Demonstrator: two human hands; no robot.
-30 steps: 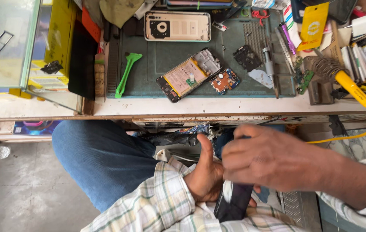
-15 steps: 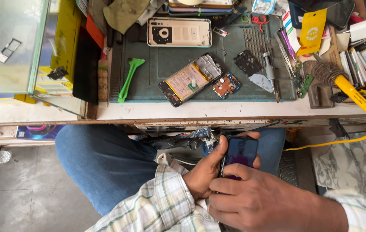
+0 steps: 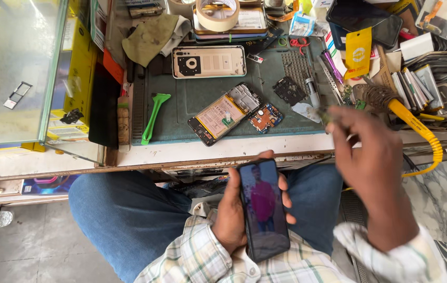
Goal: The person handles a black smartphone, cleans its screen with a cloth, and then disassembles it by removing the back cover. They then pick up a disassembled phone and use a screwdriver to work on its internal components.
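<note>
My left hand (image 3: 230, 215) holds a black smartphone (image 3: 263, 209) upright over my lap, its lit screen showing a picture of a person in red. Blurred by motion, my right hand (image 3: 373, 167) is raised to the right of the phone. Its fingertips are at the table's front edge, near a metal tool (image 3: 312, 94). Whether those fingers pinch anything is unclear. On the dark green mat (image 3: 192, 91) lie an opened phone body with its battery showing (image 3: 223, 112), a small orange circuit board (image 3: 265, 118) and a pale back cover (image 3: 209, 62).
A green pry tool (image 3: 152, 118) lies at the mat's left edge. A tape roll (image 3: 217, 13) sits on stacked phones at the back. A yellow coiled cable (image 3: 417, 131) hangs off the cluttered right side. A glass case (image 3: 8, 68) stands at the left.
My right hand has left the phone and swung up and right toward the table edge. The phone, earlier half covered, now faces me with its screen lit in my left hand.
</note>
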